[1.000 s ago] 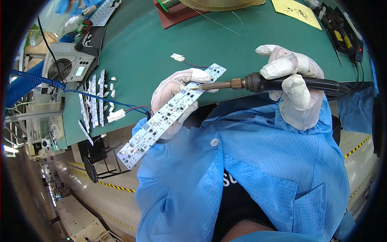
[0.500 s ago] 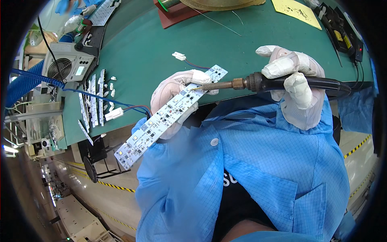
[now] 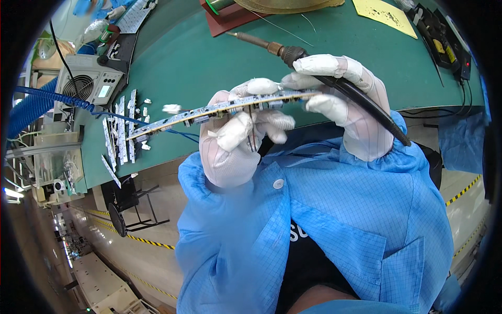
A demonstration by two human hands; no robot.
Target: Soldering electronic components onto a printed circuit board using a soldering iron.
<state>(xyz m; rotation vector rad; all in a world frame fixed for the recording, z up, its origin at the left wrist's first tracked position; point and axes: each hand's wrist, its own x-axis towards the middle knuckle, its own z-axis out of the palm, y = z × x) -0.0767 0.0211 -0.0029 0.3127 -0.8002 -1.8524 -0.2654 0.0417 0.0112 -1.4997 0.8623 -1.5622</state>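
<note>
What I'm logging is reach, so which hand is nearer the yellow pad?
Right. In the picture, the right hand, holding the iron, is below and slightly left of the yellow pad; the left hand, holding the board, is lower and much farther left.

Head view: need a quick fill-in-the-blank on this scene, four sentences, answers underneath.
1. The right hand holds the soldering iron by its ____-coloured handle.
2. The fan unit stands to the ____ of the left hand, which grips the circuit board.
3. The speckled sheet is ____ in colour.
4. The table has a ____-coloured top.

Missing words: black; left; yellow; green.
</note>
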